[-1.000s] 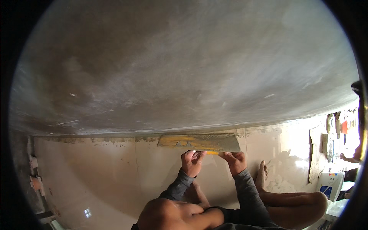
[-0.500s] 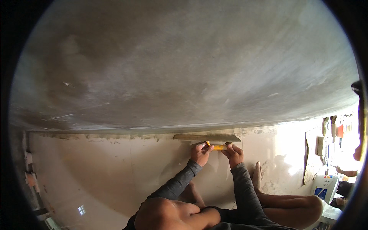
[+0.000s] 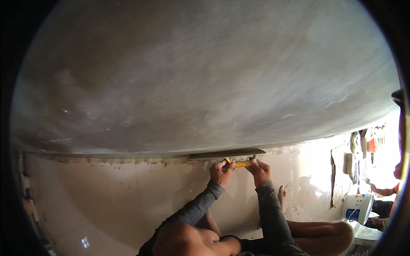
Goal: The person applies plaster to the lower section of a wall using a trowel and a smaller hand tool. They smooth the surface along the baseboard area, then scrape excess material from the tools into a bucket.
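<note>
Yellow handle (image 3: pixel 243 164): left hand (image 3: pixel 221 174) and right hand (image 3: pixel 261 172) gripping opposite ends, both curled; trowel blade (image 3: pixel 226 154) showing along floor (image 3: pixel 102 192) edge by wall (image 3: pixel 205 77).

Two hands are holding a long-bladed trowel (image 3: pixel 226 154) by the foot of a grey wall (image 3: pixel 205 77).

To the near side of the trowel's blade, the left hand (image 3: pixel 221 175) is gripping the left end of its yellow handle (image 3: pixel 243 164) while the right hand (image 3: pixel 259 172) is pinching the right end; the wall is rising beyond the trowel, the pale floor (image 3: pixel 98 192) is stretching out to its left, the person's bent right leg (image 3: pixel 320 232) is resting to its near right, and well to its right a white bucket (image 3: pixel 358 207) is sitting near a co-worker's forearm (image 3: pixel 383 191).
</note>
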A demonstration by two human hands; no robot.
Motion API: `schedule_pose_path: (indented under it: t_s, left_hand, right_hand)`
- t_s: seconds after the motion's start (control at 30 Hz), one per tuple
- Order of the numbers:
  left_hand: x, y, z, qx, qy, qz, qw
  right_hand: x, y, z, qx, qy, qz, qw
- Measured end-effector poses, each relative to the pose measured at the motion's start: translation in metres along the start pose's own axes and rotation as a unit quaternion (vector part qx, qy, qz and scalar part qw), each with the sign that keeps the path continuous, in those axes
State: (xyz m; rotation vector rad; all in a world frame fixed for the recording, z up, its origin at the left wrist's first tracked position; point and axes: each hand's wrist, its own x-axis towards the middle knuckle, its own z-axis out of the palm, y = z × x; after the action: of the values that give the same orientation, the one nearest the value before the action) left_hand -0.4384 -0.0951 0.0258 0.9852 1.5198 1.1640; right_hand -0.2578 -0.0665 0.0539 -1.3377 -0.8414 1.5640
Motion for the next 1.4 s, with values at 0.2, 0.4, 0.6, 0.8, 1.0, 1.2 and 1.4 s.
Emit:
schedule_pose_path:
  t_s: [0.2, 0.4, 0.6, 0.8, 1.0, 1.2, 1.4]
  left_hand:
    - [-0.034, 0.055, -0.007, -0.077, 0.031, 0.157, 0.984]
    - [-0.061, 0.03, -0.051, 0.024, 0.024, 0.097, 0.995]
    - [-0.085, -0.024, -0.097, -0.007, 0.136, 0.021, 0.99]
    - [-0.086, -0.042, -0.132, 0.034, 0.25, -0.008, 0.968]
    - [-0.067, -0.048, -0.148, 0.019, 0.285, -0.043, 0.957]
    - [-0.047, -0.054, -0.156, 0.026, 0.329, -0.015, 0.944]
    - [-0.029, -0.08, -0.167, 0.04, 0.336, -0.001, 0.941]
  right_hand:
    - [-0.049, -0.046, -0.004, 0.088, -0.032, -0.028, 0.995]
    - [-0.058, -0.037, 0.008, -0.085, -0.122, 0.025, 0.989]
    - [-0.044, 0.022, 0.061, -0.064, -0.2, 0.092, 0.973]
    - [-0.033, 0.072, 0.105, -0.1, -0.216, 0.139, 0.961]
    - [-0.029, 0.082, 0.134, -0.011, -0.223, 0.188, 0.957]
    - [-0.023, 0.086, 0.156, -0.003, -0.235, 0.164, 0.958]
    - [-0.016, 0.097, 0.17, -0.004, -0.224, 0.138, 0.965]
